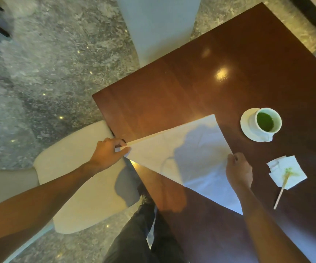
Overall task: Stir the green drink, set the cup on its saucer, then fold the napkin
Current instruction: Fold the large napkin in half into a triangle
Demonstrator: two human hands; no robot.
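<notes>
At nine o'clock the left hand (108, 151) pinches a corner of the white napkin (187, 149), which lies spread on the brown desk (191, 82); at four o'clock of the napkin the right hand (238, 170) grips its edge; at two o'clock the cup (266, 122) of green drink sits on its saucer (245, 124); at four o'clock a stirrer (281, 188) lies on small tissues (293, 171).
</notes>
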